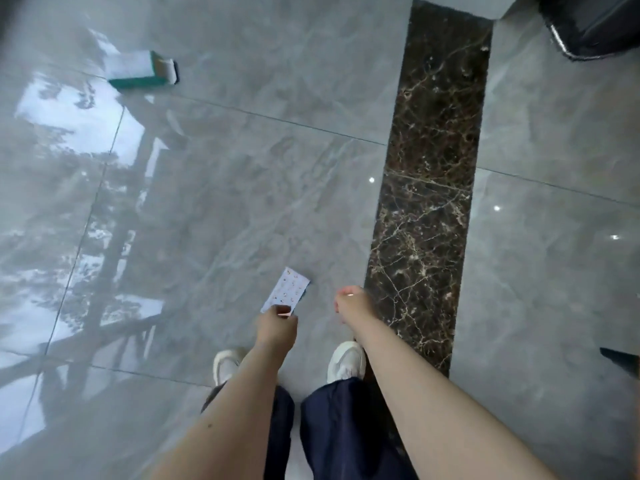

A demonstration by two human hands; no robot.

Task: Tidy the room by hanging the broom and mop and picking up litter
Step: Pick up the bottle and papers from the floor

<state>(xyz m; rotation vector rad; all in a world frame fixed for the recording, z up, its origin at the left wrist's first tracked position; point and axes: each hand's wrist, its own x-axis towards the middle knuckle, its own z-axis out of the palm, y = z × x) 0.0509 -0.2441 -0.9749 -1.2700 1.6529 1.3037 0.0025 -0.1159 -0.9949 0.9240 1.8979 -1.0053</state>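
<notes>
A small white paper slip (286, 292) printed with tiny coloured marks is pinched at its near end by my left hand (277, 325), just above the glossy grey floor in front of my feet. My right hand (351, 302) hangs beside it with fingers loosely curled and nothing in it. Farther off at the upper left lies a green and white carton (143, 69) on its side, one end open. No broom or mop is in view.
A dark brown marble strip (426, 188) runs across the grey tiles to the right of my white shoes (346, 362). A dark object with a metal rim (588, 26) stands at the top right. A small dark corner (620, 360) pokes in at the right edge.
</notes>
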